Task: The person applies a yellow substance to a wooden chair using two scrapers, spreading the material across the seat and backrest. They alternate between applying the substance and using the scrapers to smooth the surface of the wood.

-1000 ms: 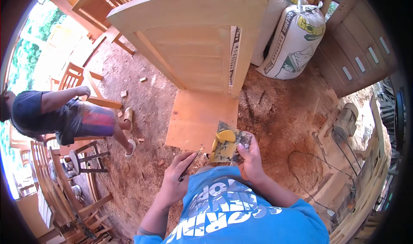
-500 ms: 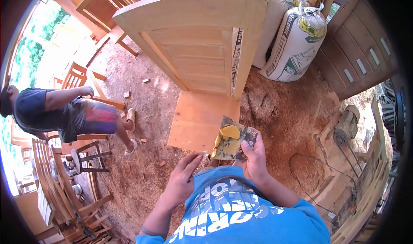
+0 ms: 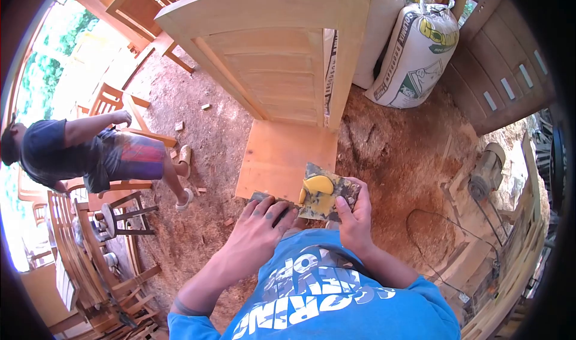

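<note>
My right hand (image 3: 355,211) grips the edge of a stained square board (image 3: 327,205) that carries a lump of yellow putty (image 3: 319,185). Close to the board's left edge, my left hand (image 3: 261,223) has its fingers bent over a thin dark flat scraper (image 3: 263,197), which is partly hidden beneath them. Beyond both hands, a flat wooden sheet (image 3: 288,154) lies on the ground at the foot of an upright panelled wooden piece (image 3: 270,70).
Another person (image 3: 90,148) walks at the left near wooden chairs (image 3: 111,103) and a stool (image 3: 108,220). Full sacks (image 3: 414,58) stand behind the panel. Planks (image 3: 504,280) and a cable (image 3: 420,253) are at the right.
My left hand has turned palm down, and the dark scraper now shows under its fingers. The board in my right hand has shifted slightly. The view has moved a little.
</note>
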A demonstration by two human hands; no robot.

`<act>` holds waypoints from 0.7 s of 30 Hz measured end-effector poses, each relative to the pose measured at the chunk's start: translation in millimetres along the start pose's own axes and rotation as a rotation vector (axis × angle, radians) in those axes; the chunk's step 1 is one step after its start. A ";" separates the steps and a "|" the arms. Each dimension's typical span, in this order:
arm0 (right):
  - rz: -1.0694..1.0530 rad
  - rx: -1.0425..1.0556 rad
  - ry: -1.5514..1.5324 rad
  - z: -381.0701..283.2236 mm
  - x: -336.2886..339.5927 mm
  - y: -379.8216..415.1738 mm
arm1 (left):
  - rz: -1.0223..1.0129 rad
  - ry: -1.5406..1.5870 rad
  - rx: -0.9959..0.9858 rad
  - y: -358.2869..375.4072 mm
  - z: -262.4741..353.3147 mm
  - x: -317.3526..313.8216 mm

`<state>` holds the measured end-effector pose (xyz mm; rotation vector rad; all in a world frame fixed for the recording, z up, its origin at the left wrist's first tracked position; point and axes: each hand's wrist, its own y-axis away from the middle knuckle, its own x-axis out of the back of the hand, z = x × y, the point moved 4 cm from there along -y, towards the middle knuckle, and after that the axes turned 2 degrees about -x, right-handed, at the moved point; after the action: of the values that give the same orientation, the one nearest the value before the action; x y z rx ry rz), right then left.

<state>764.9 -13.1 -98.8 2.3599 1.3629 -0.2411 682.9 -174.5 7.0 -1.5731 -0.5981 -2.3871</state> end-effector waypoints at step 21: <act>0.544 -0.091 -0.221 146.8 158.7 -41.6 | 0.172 0.344 0.108 -227.4 -189.6 -262.7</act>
<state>817.4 68.3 -296.5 2.4342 0.5877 -0.2612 542.0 -66.8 -346.9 -1.0868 -0.4888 -2.3726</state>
